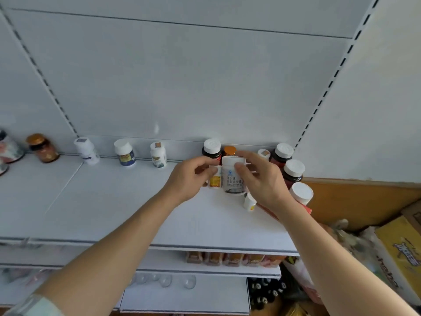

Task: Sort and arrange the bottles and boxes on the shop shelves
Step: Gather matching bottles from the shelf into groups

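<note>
A white bottle with dark print point(232, 179) stands on the white shelf point(118, 201), and my right hand point(259, 181) grips its cap and side. Beside it, my left hand point(189, 176) pinches a small white bottle with a yellow label point(215, 180). Behind them stand a dark bottle with a white cap point(211, 148) and an orange-capped bottle point(229, 151). To the right, three dark bottles with white caps point(293, 169) form a row toward the front. A tiny white bottle point(249, 201) sits below my right hand.
Along the shelf's back stand three white bottles point(124, 152), and a brown bottle with a gold cap point(42, 148) at far left. Lower shelves point(205, 272) hold boxes and clear items. A yellow carton point(401, 252) and clutter lie at the right.
</note>
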